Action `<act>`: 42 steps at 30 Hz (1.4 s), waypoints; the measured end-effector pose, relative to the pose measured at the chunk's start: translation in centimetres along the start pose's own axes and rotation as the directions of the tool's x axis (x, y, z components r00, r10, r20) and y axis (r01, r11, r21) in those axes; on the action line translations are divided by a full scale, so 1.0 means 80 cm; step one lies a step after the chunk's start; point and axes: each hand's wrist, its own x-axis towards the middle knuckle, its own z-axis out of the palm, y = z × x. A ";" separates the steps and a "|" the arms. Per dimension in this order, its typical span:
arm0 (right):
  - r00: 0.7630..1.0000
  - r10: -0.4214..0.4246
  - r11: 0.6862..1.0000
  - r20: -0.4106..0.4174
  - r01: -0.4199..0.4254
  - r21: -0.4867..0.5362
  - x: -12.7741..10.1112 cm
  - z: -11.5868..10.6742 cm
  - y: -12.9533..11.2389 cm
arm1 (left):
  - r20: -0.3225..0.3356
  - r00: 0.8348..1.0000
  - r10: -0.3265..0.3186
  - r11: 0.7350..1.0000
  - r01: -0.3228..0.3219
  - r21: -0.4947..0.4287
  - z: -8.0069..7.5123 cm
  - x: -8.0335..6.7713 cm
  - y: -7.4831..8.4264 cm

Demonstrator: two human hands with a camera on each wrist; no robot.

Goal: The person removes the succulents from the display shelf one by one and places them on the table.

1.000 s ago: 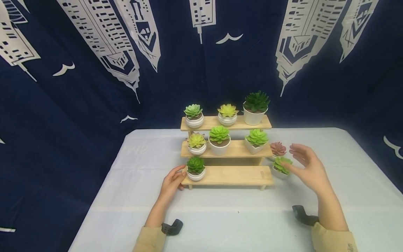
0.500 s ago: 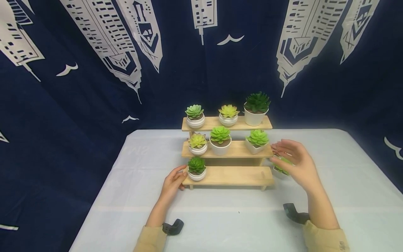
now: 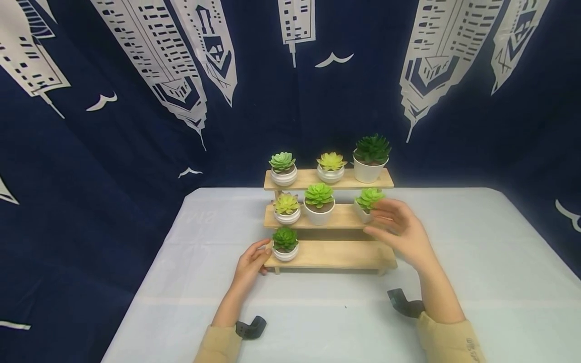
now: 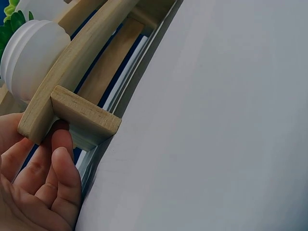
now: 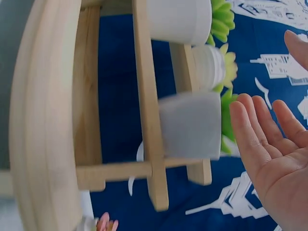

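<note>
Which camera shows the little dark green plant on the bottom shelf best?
The head camera: the dark green plant shows whole beside the left hand. The left wrist view shows only its white pot and leaf tips; the right wrist view misses it.

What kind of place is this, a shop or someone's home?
Likely a staged recording setup, not a home: a printed skyline curtain hangs behind a cloth-covered table, where a wooden tiered stand holds small potted succulents.
</note>
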 end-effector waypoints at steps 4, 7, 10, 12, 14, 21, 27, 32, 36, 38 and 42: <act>1.000 0.002 1.000 0.023 -0.002 0.001 0.006 0.015 -0.004 | -0.005 1.000 -0.005 1.000 0.005 0.006 0.000 0.000 -0.001; 0.999 0.016 1.000 0.047 -0.017 0.002 0.008 0.028 -0.005 | -0.005 1.000 -0.013 1.000 0.013 0.010 0.000 0.000 -0.001; 0.997 0.025 1.000 0.079 -0.026 0.015 0.009 0.040 -0.005 | -0.003 1.000 -0.016 1.000 0.016 0.002 0.000 0.000 -0.001; 0.995 0.025 0.999 0.101 -0.028 0.030 0.010 0.049 -0.004 | 0.004 1.000 -0.021 1.000 0.022 -0.008 0.000 -0.001 0.002; 0.992 0.030 0.999 0.125 -0.035 0.036 0.010 0.057 -0.002 | 0.009 1.000 -0.030 1.000 0.030 -0.002 0.001 -0.004 0.012; 0.981 0.060 0.996 0.185 -0.071 0.054 0.014 0.085 -0.002 | 0.005 1.000 -0.031 1.000 0.031 -0.004 0.001 -0.003 0.010; 0.969 0.099 0.993 0.227 -0.110 0.038 0.015 0.103 -0.001 | -0.004 0.999 -0.033 0.999 0.033 0.006 0.000 0.001 0.002; 0.960 0.115 0.993 0.254 -0.121 0.010 0.012 0.119 0.006 | -0.001 1.000 -0.029 0.999 0.029 0.017 0.001 0.000 0.003; 0.952 0.144 0.990 0.270 -0.142 -0.026 0.007 0.131 0.018 | -0.005 1.000 -0.026 1.000 0.026 0.018 0.001 -0.001 0.003; 0.951 0.146 0.989 0.272 -0.146 -0.020 0.005 0.135 0.024 | -0.006 1.000 -0.022 1.000 0.022 0.020 0.001 -0.001 0.003; 0.952 0.153 0.987 0.267 -0.161 0.008 -0.001 0.143 0.035 | -0.006 1.000 -0.013 1.000 0.013 0.021 0.002 -0.001 0.003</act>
